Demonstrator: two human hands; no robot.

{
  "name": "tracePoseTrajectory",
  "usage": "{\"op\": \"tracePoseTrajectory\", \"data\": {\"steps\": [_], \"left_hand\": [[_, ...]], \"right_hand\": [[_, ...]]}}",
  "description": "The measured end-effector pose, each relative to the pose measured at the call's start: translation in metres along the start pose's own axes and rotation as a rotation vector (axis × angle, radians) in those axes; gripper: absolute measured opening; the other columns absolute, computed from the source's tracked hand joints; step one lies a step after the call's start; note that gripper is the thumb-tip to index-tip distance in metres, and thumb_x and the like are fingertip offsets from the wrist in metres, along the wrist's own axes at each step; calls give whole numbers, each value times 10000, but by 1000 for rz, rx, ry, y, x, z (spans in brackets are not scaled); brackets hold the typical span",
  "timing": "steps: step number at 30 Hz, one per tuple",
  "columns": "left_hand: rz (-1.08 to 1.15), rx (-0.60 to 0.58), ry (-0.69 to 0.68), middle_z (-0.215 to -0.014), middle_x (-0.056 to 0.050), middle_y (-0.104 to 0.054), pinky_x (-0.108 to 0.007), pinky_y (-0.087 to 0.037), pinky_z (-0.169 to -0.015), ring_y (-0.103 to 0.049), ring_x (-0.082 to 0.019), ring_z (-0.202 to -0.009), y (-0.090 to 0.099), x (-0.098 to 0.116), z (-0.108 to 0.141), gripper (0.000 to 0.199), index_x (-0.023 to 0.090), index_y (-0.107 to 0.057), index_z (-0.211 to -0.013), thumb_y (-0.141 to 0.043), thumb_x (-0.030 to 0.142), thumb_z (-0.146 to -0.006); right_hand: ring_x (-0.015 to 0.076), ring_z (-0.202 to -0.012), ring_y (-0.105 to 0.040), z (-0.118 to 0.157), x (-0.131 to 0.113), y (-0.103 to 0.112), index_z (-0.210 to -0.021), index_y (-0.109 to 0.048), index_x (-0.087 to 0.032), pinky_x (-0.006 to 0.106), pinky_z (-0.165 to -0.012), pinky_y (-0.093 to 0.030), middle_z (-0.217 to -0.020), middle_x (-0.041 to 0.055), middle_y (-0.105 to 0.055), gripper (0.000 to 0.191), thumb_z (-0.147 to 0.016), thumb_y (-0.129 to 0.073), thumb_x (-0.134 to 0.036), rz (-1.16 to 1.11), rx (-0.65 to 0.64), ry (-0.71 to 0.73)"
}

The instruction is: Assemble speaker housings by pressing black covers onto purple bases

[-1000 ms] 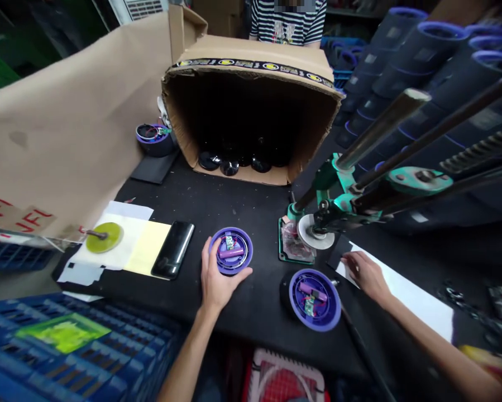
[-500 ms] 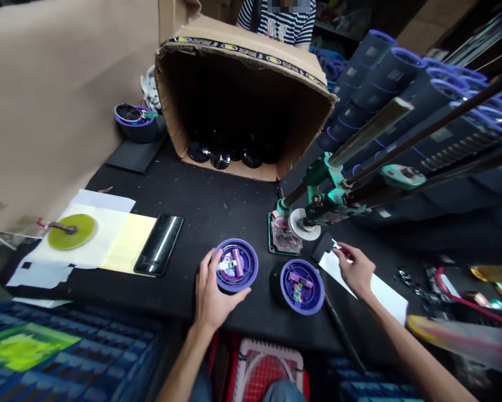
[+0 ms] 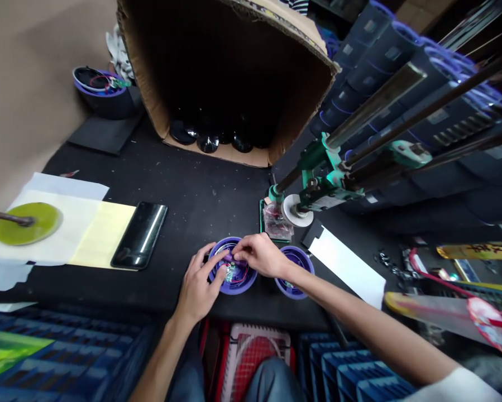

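Observation:
My left hand (image 3: 198, 287) grips the near-left side of a round purple-rimmed housing (image 3: 233, 290), its thumb and index finger reaching in over the rim. Inside lie a small green circuit board (image 3: 230, 272) and thin wires. From the right, my right hand (image 3: 261, 255) reaches into the same housing, fingertips pinched near a purple cylindrical part; whatever they hold is too small to make out. A second purple-rimmed housing (image 3: 304, 262) stands just to the right, partly covered by my right wrist.
A green hand press (image 3: 318, 178) stands behind the housings. A white paper strip (image 3: 347, 265) lies to the right, a black phone (image 3: 139, 235) to the left. An open cardboard box (image 3: 144, 95) holds shiny black round parts. Another wired housing (image 3: 104, 97) sits at the back left.
My right hand has left the black block at the paper strip and moved left into the housing. My left hand's thumb and index finger have moved inside the rim. The view has shifted.

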State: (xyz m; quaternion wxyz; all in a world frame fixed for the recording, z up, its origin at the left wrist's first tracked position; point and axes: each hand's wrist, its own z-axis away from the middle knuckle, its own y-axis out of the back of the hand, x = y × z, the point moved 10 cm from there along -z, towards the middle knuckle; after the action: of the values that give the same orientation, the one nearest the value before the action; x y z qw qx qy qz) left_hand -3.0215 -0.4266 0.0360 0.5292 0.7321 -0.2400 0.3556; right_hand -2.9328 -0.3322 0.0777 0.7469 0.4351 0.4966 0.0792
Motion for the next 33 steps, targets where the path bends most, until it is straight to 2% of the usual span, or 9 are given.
{"op": "tracePoseTrajectory", "data": {"steps": [4, 8, 12, 16, 18, 22, 25, 28, 33], "left_hand": [[9, 62, 15, -1326, -22, -497, -405, -402, -1035, -485, -223, -1195, -1, -3, 0, 298, 324, -604, -1177, -495, 349, -900], [7, 120, 19, -1311, -34, -513, -400, -421, -1008, -501, -224, -1169, 0, -2, 4, 279, 306, -631, -1144, -500, 308, -898], [9, 147, 23, -1297, -41, -526, -395, -433, -988, -516, -219, -1141, 1, -3, 4, 269, 301, -649, -1118, -503, 269, -894], [21, 133, 20, -1296, -45, -524, -395, -418, -1012, -505, -216, -1168, 1, -3, 3, 279, 300, -644, -1131, -489, 265, -901], [27, 112, 25, -1306, -48, -515, -408, -413, -1023, -495, -223, -1191, 2, -3, 3, 287, 304, -634, -1144, -473, 276, -908], [37, 15, 9, -1379, -56, -466, -427, -417, -1035, -470, -256, -1239, 6, 3, 6, 383, 314, -573, -1226, -568, 362, -846], [48, -80, 0, -1451, -67, -393, -445, -396, -1061, -427, -280, -1286, 7, 6, 8, 550, 307, -504, -1301, -642, 395, -775], [48, -112, 17, -1457, -56, -389, -453, -394, -1061, -427, -280, -1288, 7, 4, 7, 541, 329, -492, -1310, -624, 371, -787], [19, -129, 36, -1464, -16, -374, -424, -380, -1076, -403, -249, -1302, 4, -3, 4, 535, 375, -474, -1315, -613, 379, -798]], "right_hand": [[109, -602, -594, 3, -6, -6, -771, -722, -162, 205, -588, -407, -725, 21, -693, 125, -791, -614, -103, 81, 12, -9], [160, -722, -584, 18, -10, -4, -846, -706, -163, 258, -667, -425, -801, 55, -661, 82, -831, -631, -193, 183, 85, -23], [201, -813, -538, 39, -20, -22, -943, -683, -177, 307, -708, -458, -878, 83, -612, 226, -914, -533, -343, 469, -43, 182], [234, -878, -520, 51, -27, -48, -921, -637, -124, 330, -685, -467, -948, 129, -602, 262, -960, -392, -207, 739, -216, 427], [230, -876, -539, 44, -24, -47, -884, -629, -118, 334, -717, -467, -927, 127, -620, 233, -944, -410, -169, 680, -238, 378], [159, -703, -586, 20, -8, -25, -817, -627, -139, 264, -654, -454, -795, 64, -647, 108, -880, -573, -207, 455, -138, 75], [125, -621, -581, 15, -11, -19, -788, -633, -147, 227, -587, -441, -741, 32, -639, 76, -841, -633, -201, 410, -126, 33], [165, -770, -593, 24, -21, -25, -867, -663, -164, 257, -683, -478, -851, 65, -636, 109, -862, -619, -264, 441, -179, 137], [242, -910, -522, 48, -35, -45, -903, -629, -134, 349, -727, -489, -943, 126, -609, 226, -948, -411, -176, 791, -252, 469]]}}
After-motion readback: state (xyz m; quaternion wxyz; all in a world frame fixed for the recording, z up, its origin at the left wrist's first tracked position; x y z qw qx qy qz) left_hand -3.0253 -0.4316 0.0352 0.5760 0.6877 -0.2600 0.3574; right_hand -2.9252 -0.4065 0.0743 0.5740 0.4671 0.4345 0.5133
